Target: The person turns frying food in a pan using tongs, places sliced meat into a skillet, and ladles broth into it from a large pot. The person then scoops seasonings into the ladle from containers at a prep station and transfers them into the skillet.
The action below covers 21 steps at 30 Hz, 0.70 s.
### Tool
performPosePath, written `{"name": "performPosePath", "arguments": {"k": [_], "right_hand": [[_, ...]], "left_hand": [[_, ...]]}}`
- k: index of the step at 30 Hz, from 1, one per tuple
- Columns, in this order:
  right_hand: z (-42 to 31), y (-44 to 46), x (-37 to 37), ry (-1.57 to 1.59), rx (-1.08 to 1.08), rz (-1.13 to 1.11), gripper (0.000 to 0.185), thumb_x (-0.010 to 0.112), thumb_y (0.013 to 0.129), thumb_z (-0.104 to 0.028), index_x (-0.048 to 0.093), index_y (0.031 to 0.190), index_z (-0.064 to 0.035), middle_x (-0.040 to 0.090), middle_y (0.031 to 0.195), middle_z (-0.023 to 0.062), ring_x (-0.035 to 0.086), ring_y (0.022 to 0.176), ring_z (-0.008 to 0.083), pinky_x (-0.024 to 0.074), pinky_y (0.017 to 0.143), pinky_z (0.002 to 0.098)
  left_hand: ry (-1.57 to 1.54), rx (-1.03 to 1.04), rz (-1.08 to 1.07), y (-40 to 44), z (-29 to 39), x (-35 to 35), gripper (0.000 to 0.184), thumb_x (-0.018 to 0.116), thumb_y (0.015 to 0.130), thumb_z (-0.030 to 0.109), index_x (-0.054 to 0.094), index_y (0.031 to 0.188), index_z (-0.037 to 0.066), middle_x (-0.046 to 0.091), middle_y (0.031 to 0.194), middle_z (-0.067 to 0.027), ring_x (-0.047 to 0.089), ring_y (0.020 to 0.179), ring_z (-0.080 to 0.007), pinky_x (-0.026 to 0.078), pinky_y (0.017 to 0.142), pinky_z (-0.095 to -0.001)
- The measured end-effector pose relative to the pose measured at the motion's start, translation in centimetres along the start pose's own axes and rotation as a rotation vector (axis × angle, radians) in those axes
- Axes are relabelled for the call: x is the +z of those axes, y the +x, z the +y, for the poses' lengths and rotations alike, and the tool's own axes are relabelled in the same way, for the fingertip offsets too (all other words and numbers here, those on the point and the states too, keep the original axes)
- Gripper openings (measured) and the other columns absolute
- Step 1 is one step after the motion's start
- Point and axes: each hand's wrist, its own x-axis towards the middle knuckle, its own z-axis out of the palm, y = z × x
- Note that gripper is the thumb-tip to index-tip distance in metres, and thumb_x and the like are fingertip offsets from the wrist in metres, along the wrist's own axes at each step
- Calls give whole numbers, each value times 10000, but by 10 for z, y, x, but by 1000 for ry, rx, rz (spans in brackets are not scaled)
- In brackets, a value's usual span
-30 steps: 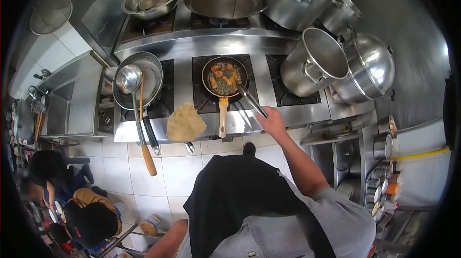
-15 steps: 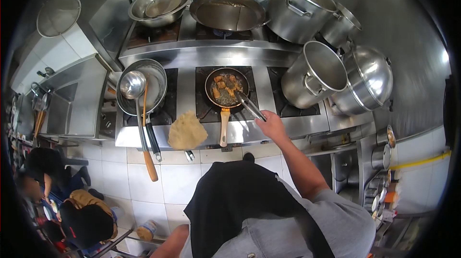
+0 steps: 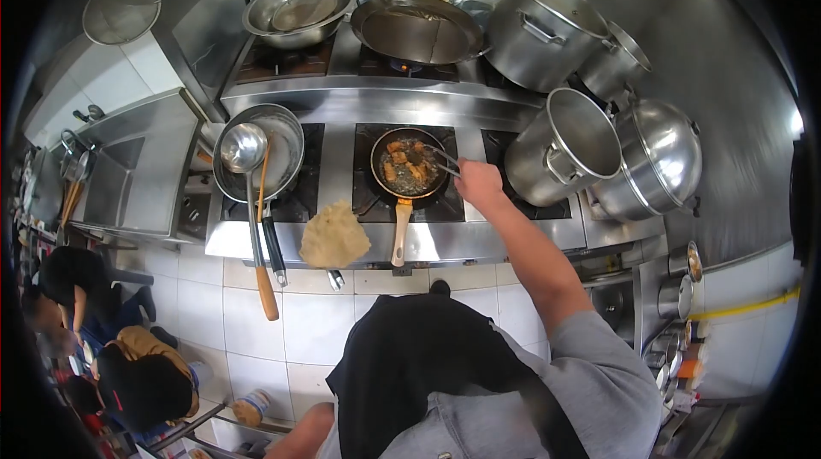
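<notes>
My right hand [image 3: 479, 183] is closed around metal tongs [image 3: 445, 160], just right of a small black frying pan [image 3: 375, 170]. The tongs' tips reach over the pan's upper right side, among browned chunks of food [image 3: 398, 174] in bubbling oil. Whether the tips pinch a piece is too small to tell. The pan sits on the middle front burner, its pale handle [image 3: 401, 232] pointing toward me with nobody holding it. Of my left arm only a part [image 3: 306, 438] shows at the bottom edge; that hand is out of view.
Left of the pan, a wide pan [image 3: 291, 170] holds a long-handled ladle [image 3: 244, 149]. A beige cloth-like piece [image 3: 333, 235] lies on the stove's front edge. Tall pots [image 3: 560, 147] stand at right, a large shallow pan [image 3: 416, 27] behind. Two people [image 3: 141, 382] are at lower left.
My right hand and the tongs have moved up, from the pan's lower right to its upper right. The food pieces lie differently. The whole view has shifted slightly.
</notes>
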Motion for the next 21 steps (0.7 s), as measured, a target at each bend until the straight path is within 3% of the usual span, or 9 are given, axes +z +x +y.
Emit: {"name": "performPosePath", "arguments": {"k": [6,21], "right_hand": [[-5,17,10,-86,7,-107,176,646,863,-166,655,980,-35,727,942,176,714,894,345,569,779,465],[1,-5,-16,6,83,-109,222,686,860,-252,644,967,-62,718,907,158,706,886,352,563,789,470]], "left_hand": [[7,-14,-31,-11,0,9,411,560,915,374,716,1140,67,686,1212,-182,659,1124,-337,535,934,-461],[-2,-19,-71,-15,-4,25,399,560,917,355,714,1140,62,693,1194,-182,669,1104,-340,536,929,-461]]}}
